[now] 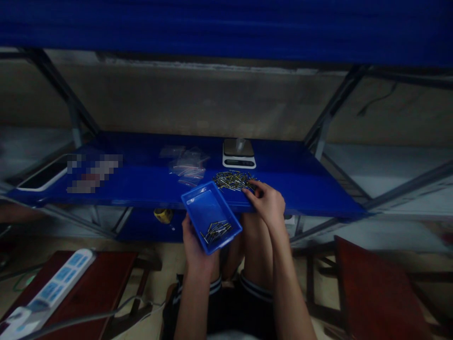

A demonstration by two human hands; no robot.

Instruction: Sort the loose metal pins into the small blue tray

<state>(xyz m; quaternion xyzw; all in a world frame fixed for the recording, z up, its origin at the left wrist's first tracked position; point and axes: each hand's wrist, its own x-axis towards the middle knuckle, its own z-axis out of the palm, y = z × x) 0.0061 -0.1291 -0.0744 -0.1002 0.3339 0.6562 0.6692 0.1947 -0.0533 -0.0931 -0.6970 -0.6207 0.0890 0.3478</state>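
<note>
My left hand [196, 245] is closed around the lower left side of a small blue plastic tray [203, 203], holding it tilted in front of the table edge. Several thin metal pins [217, 231], silver and brassy, lie in the tray's near end. On the table, a heap of similar pins [231, 180] spreads just beyond the tray. My right hand [267, 200] is at the heap's right end, thumb and forefinger a little apart and touching its edge. Whether any pin sits between those fingertips is too dim to make out.
Behind the heap stands a white digital scale [239, 160] with a small clear cup [240, 144] on it. Clear zip bags [189, 165] lie left of it. A blue shelf [226, 28] hangs overhead. Wooden stools [382, 293] flank me; a power strip [60, 283] rests on the left one.
</note>
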